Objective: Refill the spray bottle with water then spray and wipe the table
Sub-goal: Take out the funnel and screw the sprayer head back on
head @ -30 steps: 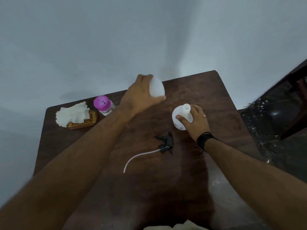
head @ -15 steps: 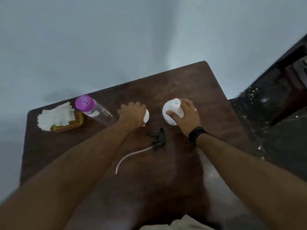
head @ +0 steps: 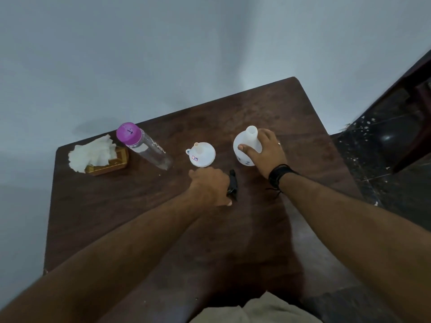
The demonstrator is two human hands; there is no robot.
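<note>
My right hand [head: 265, 151] grips a white spray bottle [head: 243, 142], which stands upright with its neck uncapped on the dark wooden table [head: 291, 108]. Its black spray head [head: 233, 183] lies on the table just in front, and my left hand [head: 210, 186] curls around its left side, hiding the dip tube. A white funnel [head: 202, 155] sits mouth-down on the table, spout up, just beyond my left hand. Left of it stands a clear water bottle [head: 149, 148] with a purple cap.
A wooden holder with white tissues [head: 93, 153] sits at the table's far left corner. A pale wall runs behind the table. Dark speckled floor [head: 373, 148] and dark furniture lie to the right. Pale cloth [head: 261, 308] shows at the bottom edge.
My left hand set the funnel down on the table, let go and drew back onto the black spray head. My right hand has stayed on the spray bottle.
</note>
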